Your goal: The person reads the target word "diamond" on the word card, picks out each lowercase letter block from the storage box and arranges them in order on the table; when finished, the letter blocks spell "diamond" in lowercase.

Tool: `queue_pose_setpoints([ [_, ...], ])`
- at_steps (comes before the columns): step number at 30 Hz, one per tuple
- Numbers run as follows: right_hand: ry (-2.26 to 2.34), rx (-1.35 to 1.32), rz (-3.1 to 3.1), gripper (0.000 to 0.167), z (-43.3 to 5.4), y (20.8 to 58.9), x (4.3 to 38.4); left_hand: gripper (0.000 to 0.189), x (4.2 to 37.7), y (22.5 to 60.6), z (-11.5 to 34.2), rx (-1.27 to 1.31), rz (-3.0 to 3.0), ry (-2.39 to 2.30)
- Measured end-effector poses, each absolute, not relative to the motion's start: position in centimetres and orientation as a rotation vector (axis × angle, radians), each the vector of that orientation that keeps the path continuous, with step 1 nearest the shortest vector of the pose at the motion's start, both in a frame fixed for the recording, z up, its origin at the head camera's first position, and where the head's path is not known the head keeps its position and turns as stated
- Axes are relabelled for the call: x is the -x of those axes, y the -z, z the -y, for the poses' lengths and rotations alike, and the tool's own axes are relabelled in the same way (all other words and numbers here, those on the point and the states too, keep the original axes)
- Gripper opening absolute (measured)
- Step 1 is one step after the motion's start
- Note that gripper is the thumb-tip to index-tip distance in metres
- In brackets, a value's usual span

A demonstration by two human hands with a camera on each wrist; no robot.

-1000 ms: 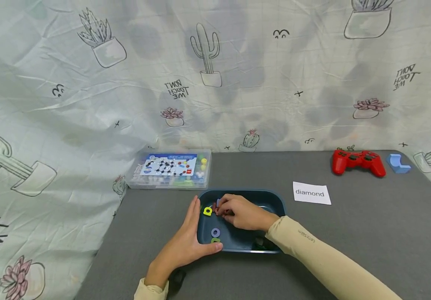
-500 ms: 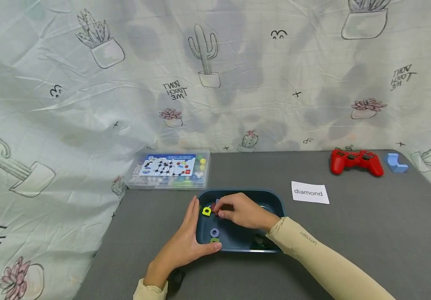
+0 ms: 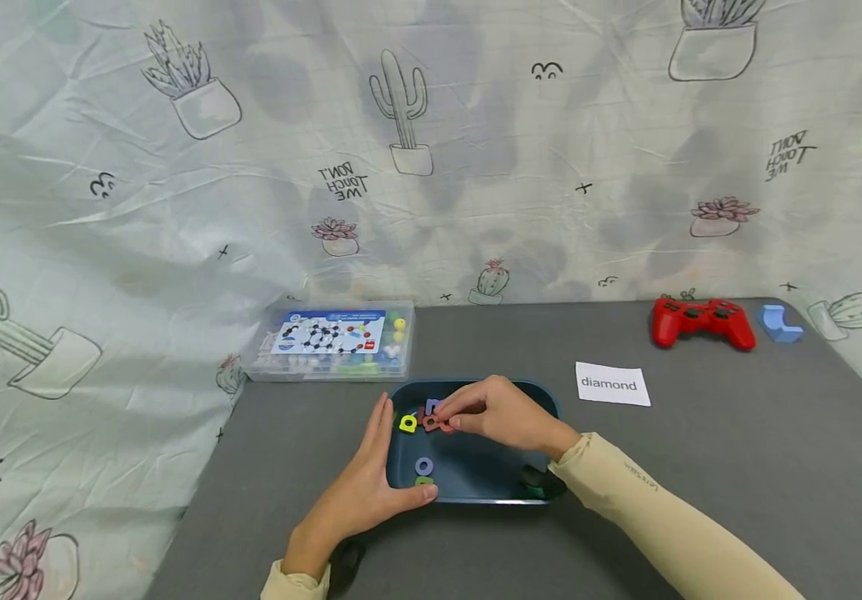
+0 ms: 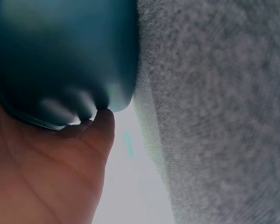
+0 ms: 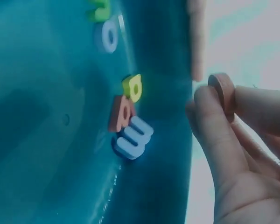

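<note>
Your right hand point(image 3: 502, 414) pinches a reddish piece point(image 5: 227, 93) near the far-left corner of the tray point(image 3: 468, 502); probably light and stiff, hold its sides. Your left hand point(image 3: 367, 485), fingers straight, braces the left edge.

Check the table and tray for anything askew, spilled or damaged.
Nothing looks spilled or damaged. The white card lies slightly askew on the table, out of line with its back edge. The tray's letters sit at mixed angles.
</note>
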State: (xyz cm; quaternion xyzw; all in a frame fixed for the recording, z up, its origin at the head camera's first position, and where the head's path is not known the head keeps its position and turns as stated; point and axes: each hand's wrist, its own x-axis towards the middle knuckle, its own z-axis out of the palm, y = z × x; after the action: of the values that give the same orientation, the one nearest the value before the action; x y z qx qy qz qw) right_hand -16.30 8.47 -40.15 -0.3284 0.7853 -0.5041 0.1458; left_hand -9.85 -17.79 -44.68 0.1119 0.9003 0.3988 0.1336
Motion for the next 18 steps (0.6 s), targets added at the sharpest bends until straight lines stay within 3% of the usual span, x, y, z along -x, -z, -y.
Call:
queue_pose_setpoints([
  [18,1.569,0.853,-2.146,0.03,-13.2,39.0,14.7,0.134,9.9,44.6,17.7,-0.307,-2.608,-1.161],
])
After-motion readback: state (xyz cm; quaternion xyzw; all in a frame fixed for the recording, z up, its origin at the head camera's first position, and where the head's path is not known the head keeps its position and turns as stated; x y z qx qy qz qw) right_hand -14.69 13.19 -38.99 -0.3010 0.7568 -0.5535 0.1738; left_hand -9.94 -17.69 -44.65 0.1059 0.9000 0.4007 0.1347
